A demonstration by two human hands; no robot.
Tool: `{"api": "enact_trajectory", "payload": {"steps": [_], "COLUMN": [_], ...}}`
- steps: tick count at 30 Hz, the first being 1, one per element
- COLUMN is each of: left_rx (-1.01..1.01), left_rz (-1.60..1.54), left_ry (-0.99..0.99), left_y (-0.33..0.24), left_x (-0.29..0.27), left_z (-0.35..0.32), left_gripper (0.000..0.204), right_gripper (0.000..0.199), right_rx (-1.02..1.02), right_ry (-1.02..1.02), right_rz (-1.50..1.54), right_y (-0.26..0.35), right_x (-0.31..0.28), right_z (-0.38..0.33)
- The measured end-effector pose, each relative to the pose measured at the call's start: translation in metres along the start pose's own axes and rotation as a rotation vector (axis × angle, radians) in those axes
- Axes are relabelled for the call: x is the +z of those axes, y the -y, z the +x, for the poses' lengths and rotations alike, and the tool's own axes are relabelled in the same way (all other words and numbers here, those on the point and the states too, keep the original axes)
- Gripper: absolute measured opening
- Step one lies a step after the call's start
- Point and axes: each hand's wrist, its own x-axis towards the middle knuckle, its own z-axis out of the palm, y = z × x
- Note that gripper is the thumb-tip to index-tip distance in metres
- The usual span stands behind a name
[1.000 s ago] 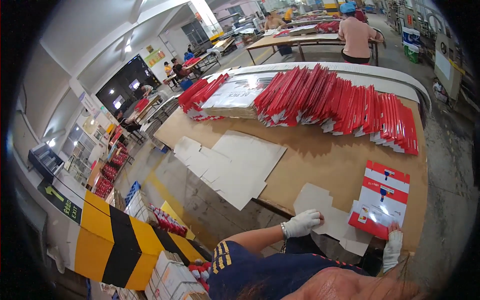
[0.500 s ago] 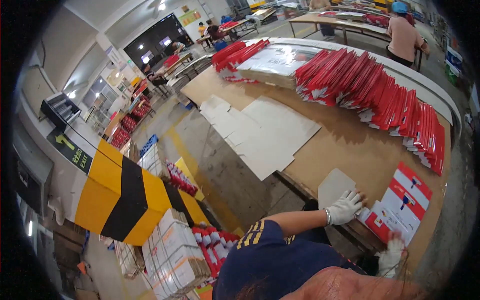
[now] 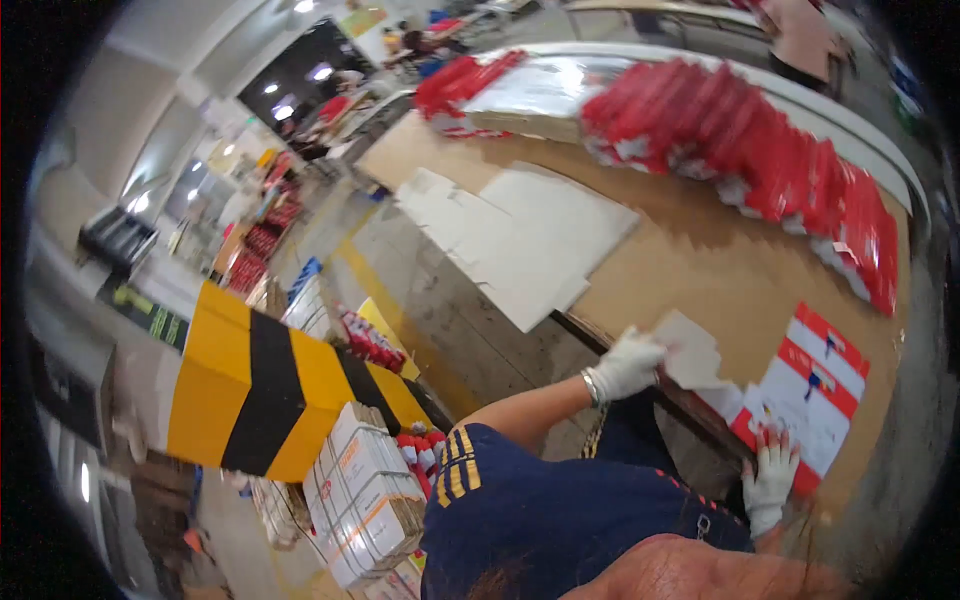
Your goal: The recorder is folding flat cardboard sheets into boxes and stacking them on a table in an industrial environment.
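Pressing is best done flat on the big brown table (image 3: 690,270), where firm backing is given. Along its far side, a long row of red folded cards (image 3: 700,140) is lined up. Nearer, big pale sheets (image 3: 520,240) are laid partly over the edge. At the table's right end, the red and white card (image 3: 820,400) is laid printed side up, with a small grey piece (image 3: 690,350) just beside it; whether they are joined cannot be told. For neat work, the card should be kept still, and any fold should be pushed along its whole line. The card's lower edge is touched by the gloved right hand (image 3: 770,482), its fingers spread apart. The gloved left hand (image 3: 632,364) is held at the grey piece, but it is blurred, so whether anything is pinched cannot be told.
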Motion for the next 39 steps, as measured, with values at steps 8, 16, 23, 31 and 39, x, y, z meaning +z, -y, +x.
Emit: {"api": "enact_trajectory", "payload": {"steps": [8, 16, 23, 31, 39], "left_rx": [-0.175, 0.354, 0.485, 0.339, 0.288], "left_rz": [-1.453, -0.407, 0.111, 0.283, 0.325], "left_ry": [-0.645, -0.676, -0.157, -0.241, -0.192], "left_y": [0.001, -0.034, -0.049, -0.048, -0.060], "left_x": [0.070, 0.079, 0.067, 0.084, 0.082], "left_z": [0.039, 0.067, 0.052, 0.064, 0.061], "left_gripper": [0.054, 0.053, 0.073, 0.067, 0.063], "right_gripper": [0.059, 0.048, 0.046, 0.047, 0.048], "right_rx": [-0.009, -0.087, -0.136, -0.147, -0.145], "right_ry": [0.014, 0.023, 0.014, -0.042, 0.002], "right_rz": [0.099, -0.109, -0.174, -0.147, -0.183], "right_y": [0.008, -0.008, -0.003, 0.004, 0.002], "right_x": [-0.018, -0.025, -0.019, -0.005, 0.011], "right_z": [0.033, 0.023, 0.029, 0.030, 0.025]}}
